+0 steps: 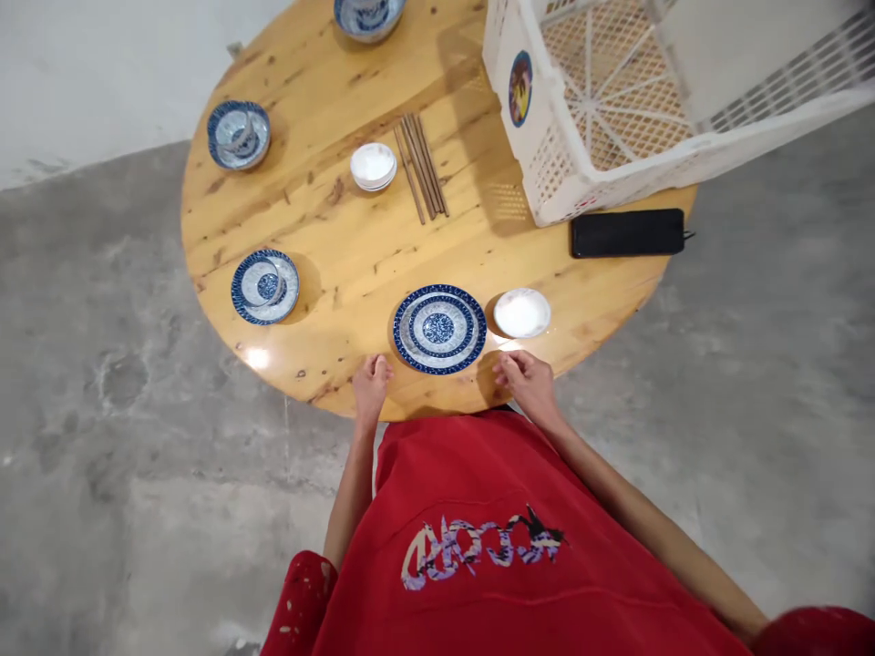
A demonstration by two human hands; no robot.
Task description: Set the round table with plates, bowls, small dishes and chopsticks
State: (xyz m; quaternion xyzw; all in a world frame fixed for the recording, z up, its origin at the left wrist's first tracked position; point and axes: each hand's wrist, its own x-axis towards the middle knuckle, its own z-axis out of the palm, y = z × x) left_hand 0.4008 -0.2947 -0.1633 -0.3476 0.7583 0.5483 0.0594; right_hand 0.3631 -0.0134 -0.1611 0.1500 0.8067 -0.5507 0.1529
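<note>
A large blue-and-white plate [437, 365] lies near the table's front edge, and a smaller plate [438, 326] with a similar pattern is stacked on it. Just left of the plates, my left hand [372, 384] rests at the table edge, its fingers curled in with nothing visible in them. On the other side is my right hand [528, 381], its fingers loosely bent and slightly apart, holding nothing. A small white bowl [522, 313] sits directly beyond my right hand, beside the plates. Neither hand appears to touch the dishes.
On the round wooden table [342, 273] are a blue-patterned bowl with a glass [265, 287], two more blue bowls [239, 135], stacked small white bowls [373, 169] and several chopsticks [424, 169]. A white plastic crate [553, 155] and black phone [627, 233] occupy the right.
</note>
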